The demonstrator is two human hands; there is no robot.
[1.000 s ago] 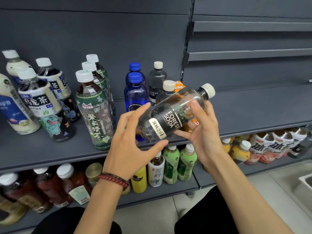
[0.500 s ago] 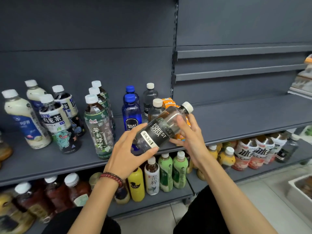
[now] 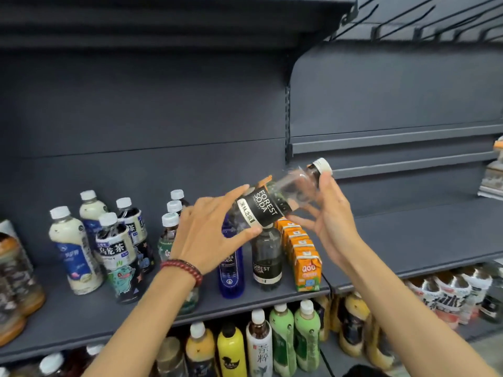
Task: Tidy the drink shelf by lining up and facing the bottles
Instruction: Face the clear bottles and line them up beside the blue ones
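A clear Forest Soda bottle [image 3: 275, 202] with a black label and white cap lies tilted in the air above the shelf, cap up to the right. My left hand [image 3: 209, 235] grips its base end, thumb under the label. My right hand [image 3: 330, 221] holds the neck end near the cap, fingers spread along it. Below them a second Forest Soda bottle [image 3: 266, 261] stands upright on the grey shelf [image 3: 408, 246], beside a blue Solsa Soda bottle [image 3: 231, 268]. A green-labelled tea bottle [image 3: 169, 232] is partly hidden behind my left wrist.
Orange juice cartons [image 3: 306, 257] stand in a row right of the upright soda. Oolong tea bottles [image 3: 115, 251] and milky drink bottles [image 3: 72, 248] stand at the left. The lower shelf holds several bottles [image 3: 258, 346]. The shelf part to the right bears nothing.
Both hands have lifted the soda bottle up and to the right, higher above the shelf. My view has tilted upward, showing more of the back panel and the shelf above.
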